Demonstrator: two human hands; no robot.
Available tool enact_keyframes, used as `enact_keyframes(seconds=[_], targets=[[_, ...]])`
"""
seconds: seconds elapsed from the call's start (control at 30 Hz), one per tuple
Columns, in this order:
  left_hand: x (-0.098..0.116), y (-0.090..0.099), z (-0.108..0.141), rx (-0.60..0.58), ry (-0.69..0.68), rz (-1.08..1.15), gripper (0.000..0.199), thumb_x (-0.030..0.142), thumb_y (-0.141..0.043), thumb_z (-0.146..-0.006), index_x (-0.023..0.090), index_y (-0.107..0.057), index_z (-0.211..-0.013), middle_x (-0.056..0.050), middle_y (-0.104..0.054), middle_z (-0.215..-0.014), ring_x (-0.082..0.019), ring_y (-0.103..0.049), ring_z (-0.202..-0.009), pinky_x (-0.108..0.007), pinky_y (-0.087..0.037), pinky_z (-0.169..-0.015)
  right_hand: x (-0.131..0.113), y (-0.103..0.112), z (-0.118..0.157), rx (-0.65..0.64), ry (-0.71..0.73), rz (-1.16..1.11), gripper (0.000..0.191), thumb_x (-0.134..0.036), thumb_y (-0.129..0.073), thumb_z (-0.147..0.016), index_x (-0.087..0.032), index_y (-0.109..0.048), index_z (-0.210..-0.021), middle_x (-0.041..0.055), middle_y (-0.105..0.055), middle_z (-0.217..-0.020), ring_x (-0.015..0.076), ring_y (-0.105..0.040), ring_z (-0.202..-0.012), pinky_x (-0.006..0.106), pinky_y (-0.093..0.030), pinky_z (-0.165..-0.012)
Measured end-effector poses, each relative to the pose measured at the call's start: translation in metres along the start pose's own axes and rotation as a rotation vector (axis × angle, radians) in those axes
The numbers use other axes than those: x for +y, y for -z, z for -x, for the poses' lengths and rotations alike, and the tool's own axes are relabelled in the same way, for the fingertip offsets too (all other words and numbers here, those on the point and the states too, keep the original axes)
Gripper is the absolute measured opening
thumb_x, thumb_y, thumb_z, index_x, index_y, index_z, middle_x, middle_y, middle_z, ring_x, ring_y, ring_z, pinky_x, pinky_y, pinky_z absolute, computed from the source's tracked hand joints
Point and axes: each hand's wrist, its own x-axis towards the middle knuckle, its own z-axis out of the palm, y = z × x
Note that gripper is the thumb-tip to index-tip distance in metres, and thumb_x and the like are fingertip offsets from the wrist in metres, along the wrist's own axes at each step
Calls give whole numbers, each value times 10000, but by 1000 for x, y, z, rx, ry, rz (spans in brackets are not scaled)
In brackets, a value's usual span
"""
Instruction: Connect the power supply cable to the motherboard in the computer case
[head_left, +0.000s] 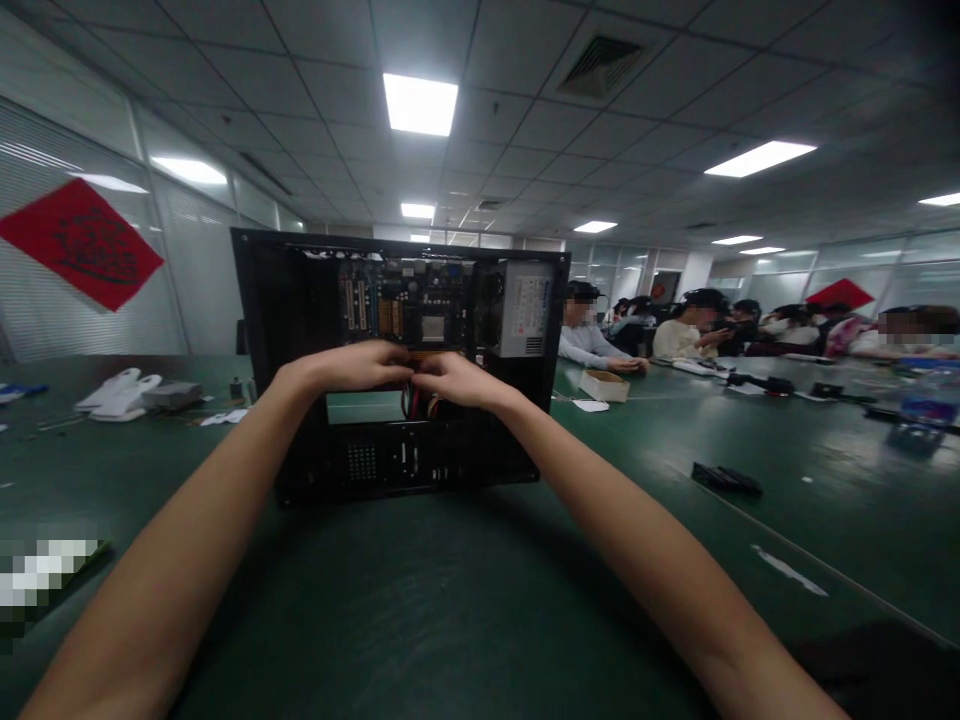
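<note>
The black computer case [487,450] stands on the green worktop [360,610] before you, interior facing you. Your left hand [364,368] and right hand [461,382] meet at the case's middle, below its motherboard [405,290], beside coloured cables [409,402]. Both sets of fingers are bent; whether they grip a cable, I cannot tell. Right of the case sits a small box [604,388].

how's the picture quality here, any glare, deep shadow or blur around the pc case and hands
Head view: ceiling light panel blown out to white; left inside of the open computer case nearly black; soft shadow on the green tabletop below it; left hand and right hand slightly soft; pixelated patch at lower left.
</note>
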Motion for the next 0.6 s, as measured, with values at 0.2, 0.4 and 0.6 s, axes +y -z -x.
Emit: enact_keyframes(seconds=[0.2,0.4,0.6], targets=[[32,27,24,274,-102,-26,459,549,-546,-921,145,-693,-1083,-83,-727,-943,-206,-649,-829,-294,-481,-721,-33,26,15,128,89,-221,104,-249,-653,-947,-187,-569,-945,46,-714,-857,173,-683,-801,280,-553,-709],[64,30,27,514,-146,75,431,546,-582,-919,132,-689,-965,-66,-714,-851,-177,-636,-767,-268,-449,-652,-44,31,29,164,163,-275,285,-234,-657,-921,-212,-443,-1109,-1,-699,-854,168,-688,-797,274,-545,-665],[70,36,40,158,-106,119,513,571,-553,-947,180,-645,-1267,-87,-745,-1155,-209,-688,-978,-269,-510,-777,-49,53,38,72,172,-393,290,-208,-641,-934,-176,-502,-1187,13,-694,-778,185,-699,-678,318,-593,-651]])
